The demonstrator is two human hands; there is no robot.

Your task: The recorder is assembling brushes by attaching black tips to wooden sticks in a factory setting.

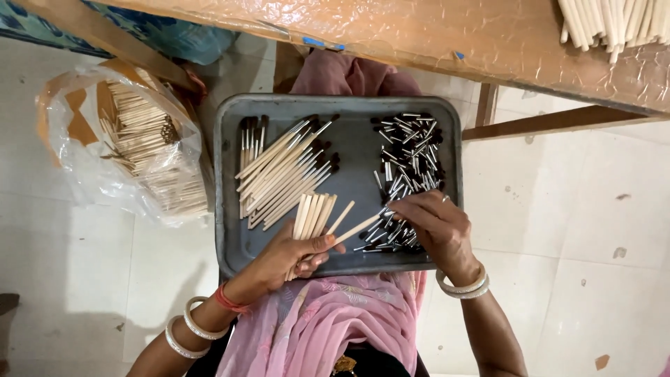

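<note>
Left hand (pixel 289 253) clamped round a bundle of bare wooden handles (pixel 313 216), over grey metal tray (pixel 230 209). Right hand (pixel 433 227) pinching one handle (pixel 357 229) against the brush-head pile (pixel 406 174) (right half of tray). Finished brushes (pixel 283 171) heaped on the tray's left half.

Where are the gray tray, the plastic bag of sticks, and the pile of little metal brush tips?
gray tray (pixel 352 105), head view, on its bare far rim.
plastic bag of sticks (pixel 91 178), head view, on the clear plastic.
pile of metal brush tips (pixel 408 157), head view, on the pile's middle.
</note>
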